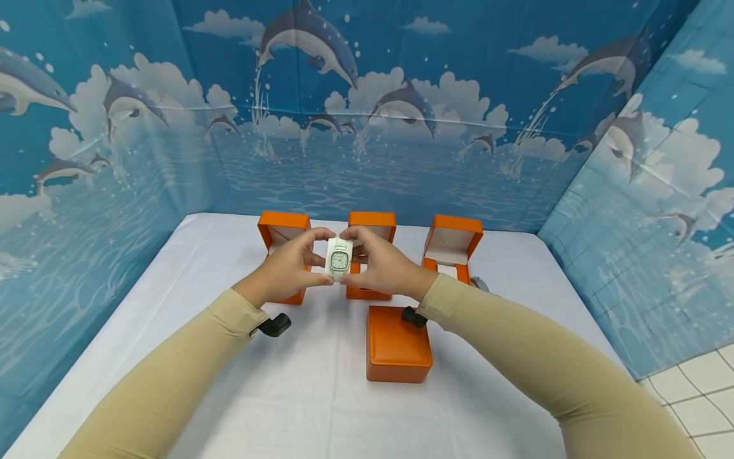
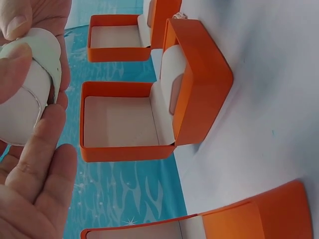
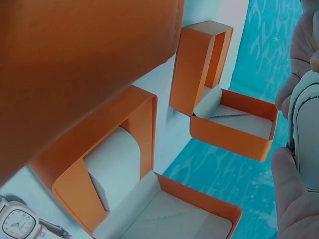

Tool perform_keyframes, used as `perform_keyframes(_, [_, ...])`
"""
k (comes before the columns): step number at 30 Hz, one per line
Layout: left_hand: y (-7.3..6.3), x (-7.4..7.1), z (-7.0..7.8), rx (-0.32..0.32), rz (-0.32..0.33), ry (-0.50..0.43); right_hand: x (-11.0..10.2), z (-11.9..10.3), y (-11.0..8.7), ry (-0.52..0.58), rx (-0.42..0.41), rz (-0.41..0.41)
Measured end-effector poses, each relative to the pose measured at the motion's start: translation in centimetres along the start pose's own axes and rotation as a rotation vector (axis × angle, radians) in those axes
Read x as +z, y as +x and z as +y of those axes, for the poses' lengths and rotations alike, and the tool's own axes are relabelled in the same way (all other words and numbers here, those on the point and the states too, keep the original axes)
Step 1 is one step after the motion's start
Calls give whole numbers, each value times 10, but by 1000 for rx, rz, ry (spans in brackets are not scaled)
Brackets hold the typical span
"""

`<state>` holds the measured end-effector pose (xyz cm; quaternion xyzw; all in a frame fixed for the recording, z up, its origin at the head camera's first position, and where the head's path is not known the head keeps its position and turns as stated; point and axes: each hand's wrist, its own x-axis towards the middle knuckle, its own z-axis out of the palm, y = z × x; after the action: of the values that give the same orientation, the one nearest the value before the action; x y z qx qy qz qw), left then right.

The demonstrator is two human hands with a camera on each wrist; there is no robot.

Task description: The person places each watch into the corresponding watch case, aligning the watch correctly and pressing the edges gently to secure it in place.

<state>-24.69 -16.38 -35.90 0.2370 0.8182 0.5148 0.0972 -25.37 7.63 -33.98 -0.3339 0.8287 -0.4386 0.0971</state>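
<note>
A small pale watch [image 1: 339, 260] with a rounded-square case and light green rim is wrapped round a white cushion [image 2: 15, 112], held up over the table. My left hand [image 1: 289, 268] grips the cushion's left side between thumb and fingers. From the right side my right hand [image 1: 390, 262] grips the same cushion, thumb low and fingers above. In the left wrist view, fingertips press on the cushion's white back; the dial is hidden there. The right wrist view catches the cushion [image 3: 308, 139] edge-on at its right border. Behind the hands stands the middle open orange box [image 1: 371, 218].
Other open orange boxes stand at left [image 1: 283, 220] and right [image 1: 455, 223]. A closed orange box [image 1: 398, 344] sits nearer me, below the right wrist. Another watch [image 3: 20, 224] lies beside the right box. A dolphin-print curtain [image 1: 367, 172] backs the white-clothed table [image 1: 321, 395].
</note>
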Motion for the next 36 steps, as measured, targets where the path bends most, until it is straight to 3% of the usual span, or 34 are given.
perform_keyframes(8, [-5, -7, -2, -35, 44, 132, 2, -3, 2, -144, 12, 12])
perform_keyframes(15, [-10, -15, -6, -34, 48, 112, 7, -7, 8, -269, 22, 21])
perform_keyframes(25, [-19, -26, -11, -43, 72, 132, 20, -18, 19, -448, 99, 21])
perform_keyframes(31, [-25, -35, -15, -79, 79, 123, 27, -22, 30, -522, 61, 7])
perform_keyframes(36, [-31, -44, -21, -109, 80, 117, 35, -26, 40, -522, 32, -7])
